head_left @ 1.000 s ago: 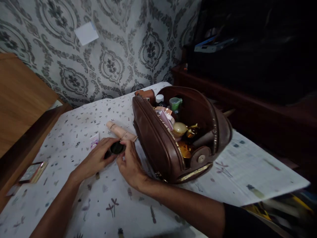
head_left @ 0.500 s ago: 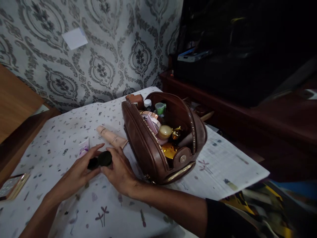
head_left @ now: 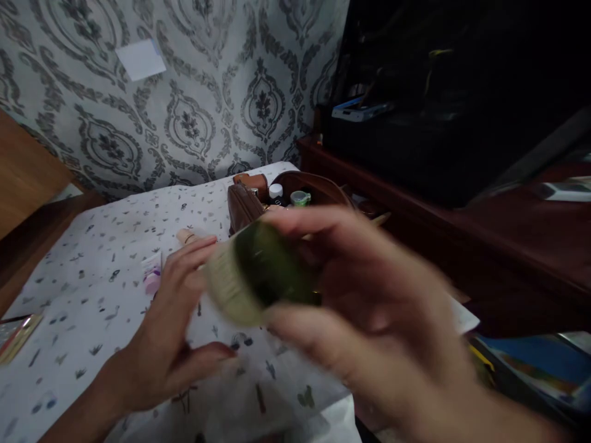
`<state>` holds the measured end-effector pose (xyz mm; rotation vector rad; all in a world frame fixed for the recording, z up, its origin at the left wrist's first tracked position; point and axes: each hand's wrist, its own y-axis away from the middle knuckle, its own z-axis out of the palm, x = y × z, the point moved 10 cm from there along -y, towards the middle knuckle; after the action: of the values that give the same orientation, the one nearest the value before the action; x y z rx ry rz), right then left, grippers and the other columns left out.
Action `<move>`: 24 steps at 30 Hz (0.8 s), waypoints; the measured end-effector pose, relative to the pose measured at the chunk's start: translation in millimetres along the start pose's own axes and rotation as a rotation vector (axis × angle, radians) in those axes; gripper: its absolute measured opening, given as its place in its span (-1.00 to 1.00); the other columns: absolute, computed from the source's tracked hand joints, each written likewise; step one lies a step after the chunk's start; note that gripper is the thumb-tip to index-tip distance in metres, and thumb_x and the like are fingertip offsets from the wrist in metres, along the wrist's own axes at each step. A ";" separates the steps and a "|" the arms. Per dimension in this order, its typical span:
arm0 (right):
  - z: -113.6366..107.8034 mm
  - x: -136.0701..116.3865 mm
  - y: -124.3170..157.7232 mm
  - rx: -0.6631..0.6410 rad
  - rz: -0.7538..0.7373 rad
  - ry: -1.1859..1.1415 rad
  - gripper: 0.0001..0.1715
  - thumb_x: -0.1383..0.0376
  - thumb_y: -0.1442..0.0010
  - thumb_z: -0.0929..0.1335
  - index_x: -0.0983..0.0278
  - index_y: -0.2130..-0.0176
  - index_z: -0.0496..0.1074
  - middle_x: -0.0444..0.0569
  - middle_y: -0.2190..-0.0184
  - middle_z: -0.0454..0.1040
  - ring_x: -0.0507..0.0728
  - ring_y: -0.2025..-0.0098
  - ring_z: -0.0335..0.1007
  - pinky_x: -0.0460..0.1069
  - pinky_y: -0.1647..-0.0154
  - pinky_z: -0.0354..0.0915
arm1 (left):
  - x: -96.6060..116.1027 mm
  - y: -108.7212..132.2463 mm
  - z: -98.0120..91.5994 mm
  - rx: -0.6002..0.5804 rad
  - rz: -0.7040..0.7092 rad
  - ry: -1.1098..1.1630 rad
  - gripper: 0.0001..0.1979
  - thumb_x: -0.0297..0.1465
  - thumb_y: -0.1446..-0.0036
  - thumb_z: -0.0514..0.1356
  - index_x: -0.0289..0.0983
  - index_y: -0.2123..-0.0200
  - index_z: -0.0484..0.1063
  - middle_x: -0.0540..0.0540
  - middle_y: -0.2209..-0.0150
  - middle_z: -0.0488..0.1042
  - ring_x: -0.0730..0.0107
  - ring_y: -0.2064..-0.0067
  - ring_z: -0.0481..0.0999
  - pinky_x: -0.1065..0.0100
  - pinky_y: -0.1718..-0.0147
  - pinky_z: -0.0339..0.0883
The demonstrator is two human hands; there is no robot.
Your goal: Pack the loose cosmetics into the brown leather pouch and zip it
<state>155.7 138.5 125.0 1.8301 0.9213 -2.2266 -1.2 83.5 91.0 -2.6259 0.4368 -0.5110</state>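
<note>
Gripping a stubby, rounded green jar [head_left: 270,264] between thumb and bent fingers, the right hand [head_left: 383,307] held it tilted, clear of the table. Motion blurred both, but the jar's dark green side looked smooth and glassy, while the end toward the left was a pale, yellowish cream whose markings were too smeared to read. The left hand [head_left: 159,335] was open close by, fingers extended and thumb spread away from them; whether its fingertips touched the pale end could not be told.

Beyond the jar, partly hidden by it and the right hand, stood a brown bag [head_left: 242,206] with a soft, leathery sheen and a curved rim. In its mouth showed a bottle with a round white cap [head_left: 276,191] and a small translucent green pot [head_left: 300,198]; a tan, leathery case [head_left: 256,183] sat just behind.

A peach-coloured tube [head_left: 185,236] poked out past the left fingers, and a small white-and-purple tube [head_left: 151,274] lay beside that hand. Under them spread a white cloth [head_left: 99,271], printed with little plants and flamingos and lightly creased. Damask scrolls in grey patterned the wallpaper [head_left: 189,120] behind.
</note>
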 end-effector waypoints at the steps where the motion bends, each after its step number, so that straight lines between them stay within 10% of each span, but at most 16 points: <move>1: -18.3 -6.3 -2.4 0.065 -0.005 0.061 -0.72 0.24 -0.22 0.51 0.01 0.07 0.47 -0.23 0.14 0.60 0.08 0.11 0.60 -0.06 0.15 0.57 | 22.7 -7.7 3.9 0.036 0.115 -0.027 -0.35 0.15 -0.33 0.04 -0.06 -0.32 0.30 -0.12 -0.32 0.37 -0.09 -0.38 0.29 -0.15 -0.35 0.24; 6: -75.9 -13.4 -15.2 0.174 -0.083 0.477 -0.71 0.10 -0.23 0.49 0.11 0.06 0.53 -0.20 0.16 0.63 0.09 0.12 0.60 0.01 0.11 0.54 | 102.3 -23.6 37.9 0.156 0.497 -0.395 -0.55 -0.23 -0.41 0.14 -0.49 -0.14 0.43 -0.38 -0.25 0.42 0.02 -0.41 0.21 -0.08 -0.48 -0.08; 15: -64.8 12.6 -19.6 -0.299 -0.223 1.089 -0.65 0.18 -0.19 0.49 0.14 0.03 0.48 -0.15 0.17 0.55 0.07 0.24 0.51 -0.01 0.29 0.36 | 95.5 -16.1 57.1 0.073 0.486 -0.268 -0.66 -0.48 -0.38 0.03 -0.19 -0.08 0.52 -0.16 -0.13 0.50 0.19 -0.34 0.23 -0.05 -0.51 -0.34; 24: -46.8 36.9 -19.9 -0.588 -0.235 1.188 -0.79 0.33 -0.08 0.53 0.15 0.27 0.48 -0.13 0.19 0.44 0.11 0.16 0.37 0.05 0.06 0.31 | 94.7 -16.1 58.5 0.069 0.489 -0.270 -0.64 -0.46 -0.35 0.06 -0.15 -0.09 0.53 -0.17 -0.09 0.49 0.14 -0.30 0.27 -0.07 -0.50 -0.26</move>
<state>176.9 189.2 94.5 2.6638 1.7223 -0.5334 110.2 82.0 75.9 -2.3548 0.9141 -0.0121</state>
